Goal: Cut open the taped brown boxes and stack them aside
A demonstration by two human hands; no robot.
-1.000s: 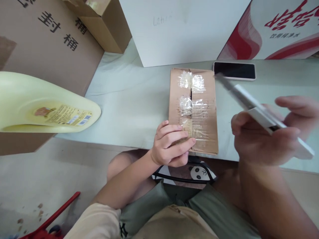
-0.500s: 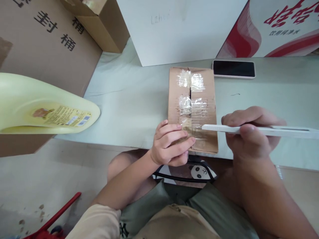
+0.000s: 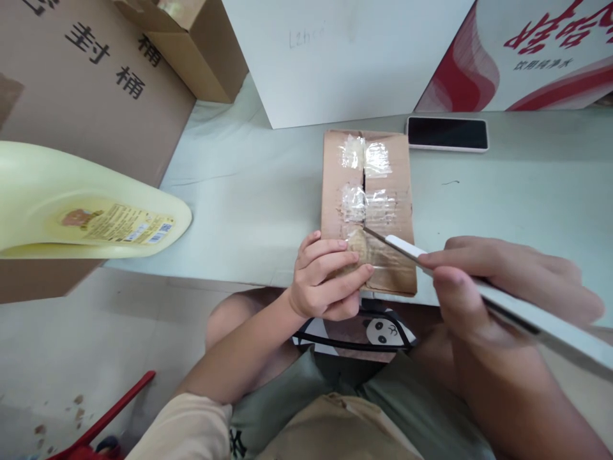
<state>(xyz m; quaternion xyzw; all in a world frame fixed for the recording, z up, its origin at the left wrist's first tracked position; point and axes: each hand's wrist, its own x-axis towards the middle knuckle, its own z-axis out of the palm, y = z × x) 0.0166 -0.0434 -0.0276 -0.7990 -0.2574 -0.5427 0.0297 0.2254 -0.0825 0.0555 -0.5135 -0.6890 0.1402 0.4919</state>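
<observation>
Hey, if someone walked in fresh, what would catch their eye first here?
Likely the white knife in the person's right grip, its dark blade pointing at the seam of a taped cardboard box near the center. The left grip holds that box's lower left. After that, perhaps the big yellow bottle at the left edge and the red and white carton at upper right.

- Soft light is spread across the table (image 3: 249,211)
- Glare is reflected by the clear tape (image 3: 378,159)
- The right hand (image 3: 507,271) is slightly blurred
- The yellow bottle (image 3: 96,191) is stretched at left
</observation>
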